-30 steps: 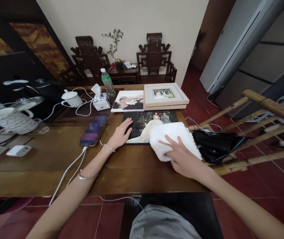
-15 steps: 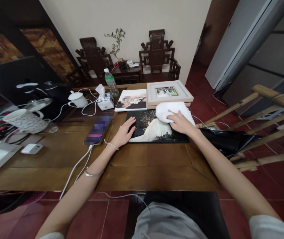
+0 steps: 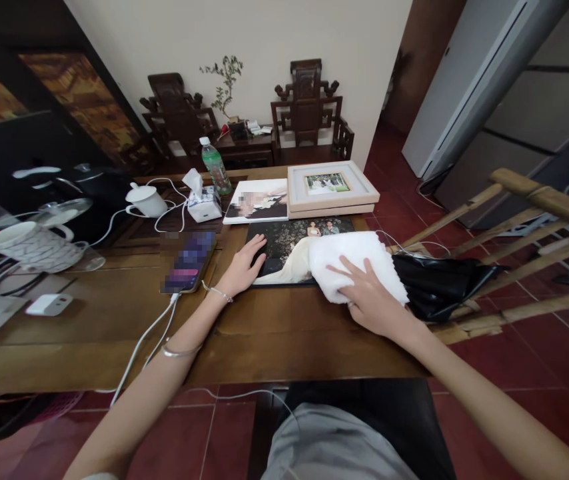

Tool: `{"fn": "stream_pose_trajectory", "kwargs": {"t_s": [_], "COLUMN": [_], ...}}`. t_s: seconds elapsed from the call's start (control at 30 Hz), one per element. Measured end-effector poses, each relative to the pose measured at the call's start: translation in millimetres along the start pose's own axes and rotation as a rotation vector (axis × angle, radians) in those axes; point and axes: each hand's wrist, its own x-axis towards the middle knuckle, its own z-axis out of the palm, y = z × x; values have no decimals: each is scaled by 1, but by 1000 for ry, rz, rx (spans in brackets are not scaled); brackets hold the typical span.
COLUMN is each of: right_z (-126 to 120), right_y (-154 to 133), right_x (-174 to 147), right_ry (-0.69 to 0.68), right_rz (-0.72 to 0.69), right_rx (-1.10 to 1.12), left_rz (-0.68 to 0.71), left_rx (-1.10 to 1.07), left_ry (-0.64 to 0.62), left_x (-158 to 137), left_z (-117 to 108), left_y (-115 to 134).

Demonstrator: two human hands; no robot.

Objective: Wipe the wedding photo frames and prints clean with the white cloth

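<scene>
A dark photo panel (image 3: 284, 241) with a wedding picture lies flat near the middle of the wooden table (image 3: 264, 333). My left hand (image 3: 245, 263) rests on its left edge, palm down, fingers out and holding nothing. A folded white towel (image 3: 349, 248) covers the panel's right part and overhangs its near right corner. On the towel's near side, my right hand (image 3: 372, 293) presses it down and holds it, some fingers stretched over the top. Part of this grip is hidden.
Behind the panel lie a white photo board (image 3: 259, 201) and a pale framed picture (image 3: 334, 190). To the left are a phone (image 3: 192, 263) on a cable, a tissue box (image 3: 204, 205), a bottle (image 3: 216, 167) and cups. A black bag (image 3: 444, 283) and bamboo chair (image 3: 544, 193) stand right.
My right hand has drawn the towel toward me over the panel's right side, uncovering the two figures near its top. My left hand has stayed on the panel's left edge. The view has shifted slightly.
</scene>
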Motion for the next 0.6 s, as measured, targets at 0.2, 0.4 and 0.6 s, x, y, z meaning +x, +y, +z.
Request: {"fn": "stream_pose_trajectory", "kwargs": {"t_s": [0.2,0.4,0.6], "right_z": [-6,-5,-3], "right_y": [32,43,15], "right_x": [31,61,39], "right_ry": [-16,15,-20], "right_rz": [3,90,96], "right_rx": [14,-43,-23], "left_rz": [9,11,15], "left_rx": [11,27,26], "left_ry": [9,8,17], "left_x": [0,0,0], "left_z": [-1,0,2], "left_y": [0,-1,0]}}
